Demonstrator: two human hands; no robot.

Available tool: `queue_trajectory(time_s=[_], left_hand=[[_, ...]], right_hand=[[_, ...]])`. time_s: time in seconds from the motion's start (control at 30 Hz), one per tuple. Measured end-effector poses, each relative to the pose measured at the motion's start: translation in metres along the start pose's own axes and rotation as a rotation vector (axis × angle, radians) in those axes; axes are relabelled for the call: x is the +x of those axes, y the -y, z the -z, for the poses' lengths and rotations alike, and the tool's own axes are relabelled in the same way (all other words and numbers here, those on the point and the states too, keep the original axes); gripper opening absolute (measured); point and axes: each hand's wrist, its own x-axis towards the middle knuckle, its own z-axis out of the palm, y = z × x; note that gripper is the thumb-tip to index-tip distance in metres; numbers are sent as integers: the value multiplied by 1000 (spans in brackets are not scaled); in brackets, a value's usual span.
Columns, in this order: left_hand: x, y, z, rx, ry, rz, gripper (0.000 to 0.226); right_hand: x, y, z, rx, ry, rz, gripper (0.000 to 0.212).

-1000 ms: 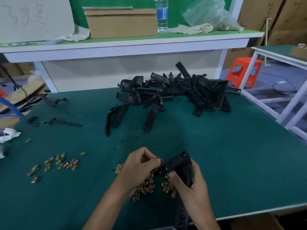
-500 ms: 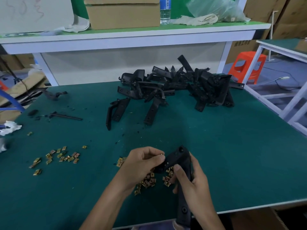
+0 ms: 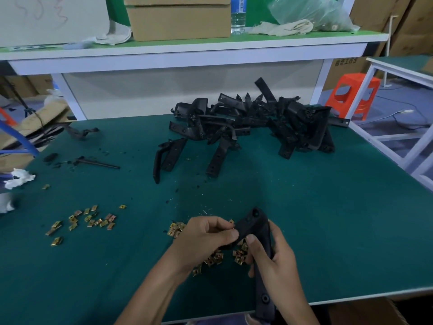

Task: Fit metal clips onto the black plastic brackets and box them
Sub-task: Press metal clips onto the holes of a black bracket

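1. My right hand point(image 3: 277, 259) is wrapped round the long arm of a black bracket point(image 3: 254, 221), thumb laid along its inner side, and holds it above the near edge of the green table point(image 3: 328, 219).
2. My left hand point(image 3: 206, 240) has its fingers curled, with thumb and forefinger pinching the bracket's short bent end.
3. A speck of gold shows at those fingertips. I can't tell whether I'm holding that clip.
4. A heap of loose clips point(image 3: 215, 258) lies on the table right under both hands.
5. More scattered clips point(image 3: 93, 221) lie off to my left.
6. The pile of brackets point(image 3: 257, 123) sits at the far side, well apart from my hands.
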Motion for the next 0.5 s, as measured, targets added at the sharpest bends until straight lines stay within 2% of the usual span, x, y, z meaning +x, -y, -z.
queue_trajectory(time_s=[0.17, 0.27, 0.33, 0.5], left_hand=[[-1, -3, 7, 157, 15, -110, 18], [8, 2, 21, 519, -229, -194, 20], [14, 6, 32, 681, -323, -197, 20], [30, 13, 41, 839, -275, -188, 20]], right_hand=[[0, 0, 0, 15, -25, -21, 34], [0, 1, 2, 57, -65, -40, 38], [0, 3, 3, 91, -87, -52, 41], [0, 8, 3, 125, -109, -38, 28]])
